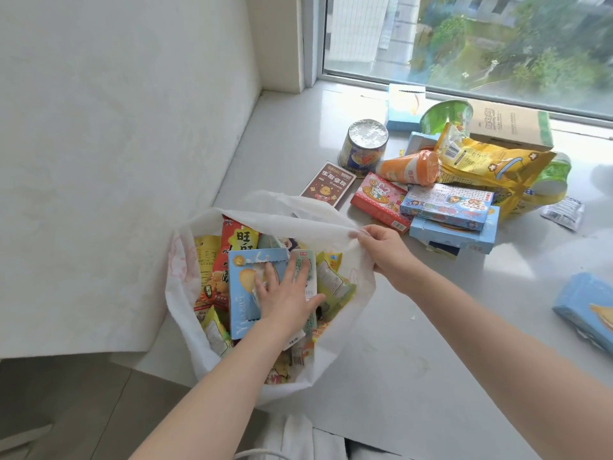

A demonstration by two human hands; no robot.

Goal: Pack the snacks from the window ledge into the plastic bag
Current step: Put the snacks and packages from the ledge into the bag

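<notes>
Bare left hand (288, 293), bare right hand (381, 250); white garment (298, 439) below.

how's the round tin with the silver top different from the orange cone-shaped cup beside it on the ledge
The round tin with the silvery top stands upright; the orange cone-shaped cup lies on its side. The tin is straight-sided with a blue and yellow label; the cup tapers and is mostly orange, lid included. Both are on the window ledge, outside the white plastic bag.

"旺旺" on the red snack packet (237, 250); other print too blurred.
</notes>
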